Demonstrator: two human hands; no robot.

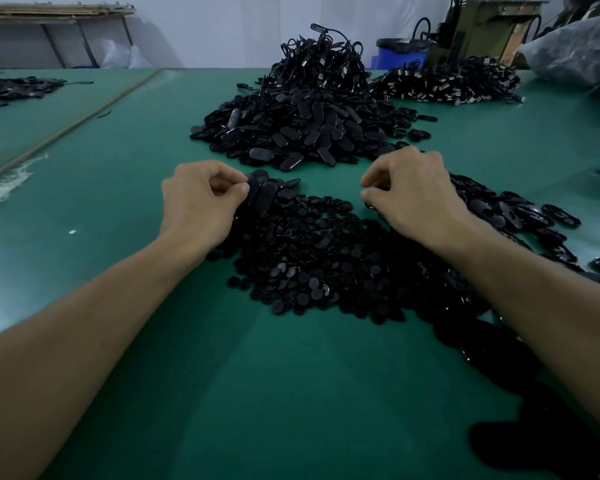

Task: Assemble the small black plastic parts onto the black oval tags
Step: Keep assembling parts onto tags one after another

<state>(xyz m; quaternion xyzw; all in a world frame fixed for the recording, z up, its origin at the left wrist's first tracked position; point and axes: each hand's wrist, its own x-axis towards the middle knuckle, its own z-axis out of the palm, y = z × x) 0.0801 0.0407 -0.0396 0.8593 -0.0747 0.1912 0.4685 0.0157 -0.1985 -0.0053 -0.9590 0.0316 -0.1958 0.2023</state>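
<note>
A spread of small round black plastic parts (312, 261) lies on the green table between my forearms. My left hand (201, 199) has curled fingers and pinches a small stack of black oval tags (262, 192) at the pile's far left edge. My right hand (409, 192) hovers at the pile's far right edge, thumb and forefinger pinched on something small and black that I cannot make out. More oval tags (520, 213) lie scattered to the right of that hand.
A big heap of black oval tags (302, 133) rises behind my hands, topped with black cords (323, 60). Another cord pile (447, 83) lies at back right, a clear bag (575, 53) beyond it. The green table (222, 393) has a seam on the left.
</note>
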